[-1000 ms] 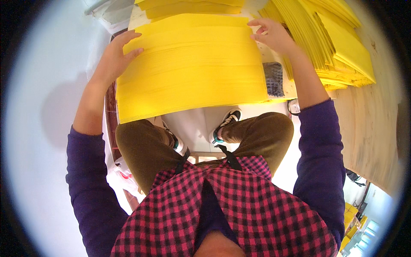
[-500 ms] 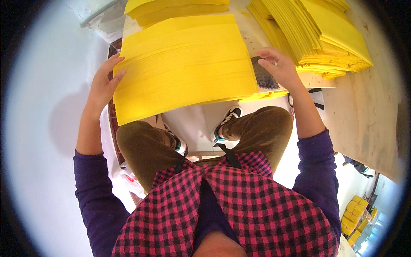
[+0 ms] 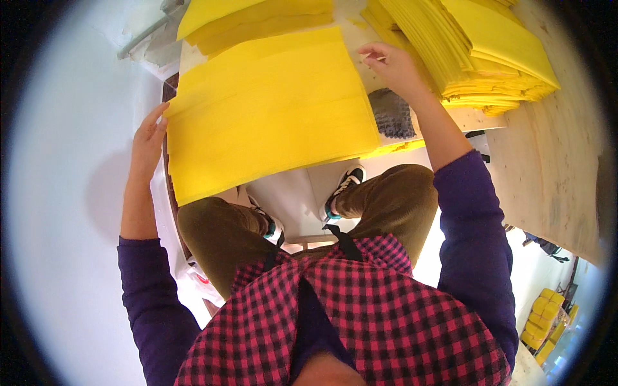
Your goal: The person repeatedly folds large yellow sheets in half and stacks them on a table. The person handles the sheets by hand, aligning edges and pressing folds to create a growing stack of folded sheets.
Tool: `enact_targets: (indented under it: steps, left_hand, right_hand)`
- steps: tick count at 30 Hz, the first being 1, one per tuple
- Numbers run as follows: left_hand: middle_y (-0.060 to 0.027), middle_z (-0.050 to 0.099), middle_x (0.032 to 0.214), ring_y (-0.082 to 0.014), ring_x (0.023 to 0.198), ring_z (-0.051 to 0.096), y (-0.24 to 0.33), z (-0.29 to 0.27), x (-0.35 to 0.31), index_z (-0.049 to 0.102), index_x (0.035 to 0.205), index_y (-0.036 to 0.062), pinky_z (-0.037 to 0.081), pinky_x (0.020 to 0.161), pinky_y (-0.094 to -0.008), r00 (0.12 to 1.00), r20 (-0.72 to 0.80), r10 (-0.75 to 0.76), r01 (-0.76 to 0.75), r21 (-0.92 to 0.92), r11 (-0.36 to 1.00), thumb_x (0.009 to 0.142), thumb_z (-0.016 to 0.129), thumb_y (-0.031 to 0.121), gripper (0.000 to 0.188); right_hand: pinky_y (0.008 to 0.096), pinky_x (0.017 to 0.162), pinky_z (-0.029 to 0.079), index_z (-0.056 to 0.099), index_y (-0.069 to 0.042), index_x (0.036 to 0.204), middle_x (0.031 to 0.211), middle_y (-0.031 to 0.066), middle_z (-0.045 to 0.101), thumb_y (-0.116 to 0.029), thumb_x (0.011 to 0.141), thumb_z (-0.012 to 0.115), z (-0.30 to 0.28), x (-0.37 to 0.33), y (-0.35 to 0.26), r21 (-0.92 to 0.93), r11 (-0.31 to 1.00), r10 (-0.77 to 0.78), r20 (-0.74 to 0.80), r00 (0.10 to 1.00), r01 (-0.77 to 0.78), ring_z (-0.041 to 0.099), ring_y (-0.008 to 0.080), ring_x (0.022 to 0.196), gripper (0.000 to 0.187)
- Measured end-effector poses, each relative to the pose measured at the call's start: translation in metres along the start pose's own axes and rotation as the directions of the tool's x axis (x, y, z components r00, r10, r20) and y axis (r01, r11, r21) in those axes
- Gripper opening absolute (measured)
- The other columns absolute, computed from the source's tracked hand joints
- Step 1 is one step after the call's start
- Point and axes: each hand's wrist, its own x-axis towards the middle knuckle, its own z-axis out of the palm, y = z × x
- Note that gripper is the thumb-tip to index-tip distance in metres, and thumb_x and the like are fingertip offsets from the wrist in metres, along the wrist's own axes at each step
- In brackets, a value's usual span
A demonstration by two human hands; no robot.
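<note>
A pile of flat yellow sheets [image 3: 270,122] lies in front of me, its near edge hanging over my knees. My left hand [image 3: 148,145] is beside the pile's left edge, fingers stretched out and fingertips at the edge. My right hand [image 3: 389,67] hovers past the pile's upper right corner, thumb and fingers drawn together. Whatever is between those fingers, if anything, is too small to make out. Below that hand a dark grey, rough-textured cloth or pad [image 3: 391,114] rests on the table, next to the pile's right edge.
Behind lies another yellow stack [image 3: 257,26]. A tall heap of folded yellow sheets [image 3: 483,58] stands at the right on the pale wooden table [image 3: 547,167]. A white wall [image 3: 71,193] borders my left. Yellow bundles [image 3: 541,318] sit far off at lower right.
My right hand has moved up and left, away from the dark pad, and its fingers have drawn together. My left hand has slid slightly down and left. The pile's top looks smoother.
</note>
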Motion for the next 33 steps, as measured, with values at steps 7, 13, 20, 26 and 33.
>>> enact_targets:
  steps: [7, 13, 20, 26, 33]
  left_hand:
    - [-0.0078, 0.054, 0.131, -0.0185, 0.122, 0.048, -0.002, 0.011, 0.013, 0.052, 0.130, 0.0055, 0.035, 0.102, -0.0286, 0.997, -0.048, -0.056, 0.058, 0.040, 0.998, 0.098, 0.047, 0.017, 0.035]
    - [-0.0066, 0.055, 0.130, -0.0173, 0.120, 0.049, -0.007, 0.015, 0.016, 0.052, 0.131, 0.0063, 0.036, 0.101, -0.0281, 0.991, -0.075, -0.114, 0.115, 0.008, 0.993, 0.098, 0.047, 0.020, 0.036]
    - [-0.0060, 0.056, 0.127, -0.0154, 0.117, 0.049, -0.011, 0.016, 0.018, 0.053, 0.130, 0.0063, 0.036, 0.100, -0.0269, 0.991, -0.069, -0.112, 0.112, -0.005, 0.994, 0.098, 0.047, 0.020, 0.036]
    - [-0.0062, 0.057, 0.125, -0.0151, 0.115, 0.050, -0.008, 0.017, 0.020, 0.056, 0.127, 0.0051, 0.037, 0.099, -0.0263, 0.985, -0.075, -0.153, 0.155, 0.012, 0.988, 0.097, 0.047, 0.019, 0.034]
    - [-0.0067, 0.057, 0.126, -0.0159, 0.117, 0.050, -0.003, 0.020, 0.019, 0.055, 0.128, 0.0048, 0.036, 0.100, -0.0272, 0.986, -0.066, -0.156, 0.154, -0.034, 0.988, 0.097, 0.047, 0.019, 0.035]
  right_hand:
    - [0.0301, 0.076, 0.050, 0.063, -0.017, 0.116, 0.102, 0.0040, 0.066, -0.008, 0.087, 0.061, 0.017, 0.031, 0.010, -0.056, 0.996, -0.073, -0.012, 0.997, 0.073, 0.061, 0.0158, 0.092, 0.031]
    - [0.0295, 0.083, 0.049, 0.065, -0.013, 0.113, 0.110, 0.0034, 0.065, -0.003, 0.086, 0.061, 0.030, 0.049, 0.018, 0.057, 0.972, -0.227, -0.009, 0.974, 0.227, 0.060, 0.0164, 0.097, 0.029]
    - [0.0258, 0.084, 0.048, 0.066, -0.009, 0.110, 0.112, 0.0016, 0.065, -0.002, 0.086, 0.060, 0.027, 0.058, 0.021, 0.276, 0.943, -0.228, 0.126, 0.966, 0.187, 0.060, 0.0125, 0.096, 0.026]
    - [0.0232, 0.083, 0.049, 0.067, -0.010, 0.111, 0.112, -0.0006, 0.064, 0.001, 0.087, 0.056, 0.020, 0.060, 0.019, 0.356, 0.918, -0.247, 0.177, 0.953, 0.172, 0.060, 0.0105, 0.094, 0.028]
    - [0.0225, 0.084, 0.049, 0.065, -0.010, 0.114, 0.113, -0.0007, 0.063, 0.002, 0.087, 0.055, 0.023, 0.056, 0.024, 0.396, 0.912, -0.195, 0.189, 0.962, 0.107, 0.060, 0.0104, 0.094, 0.031]
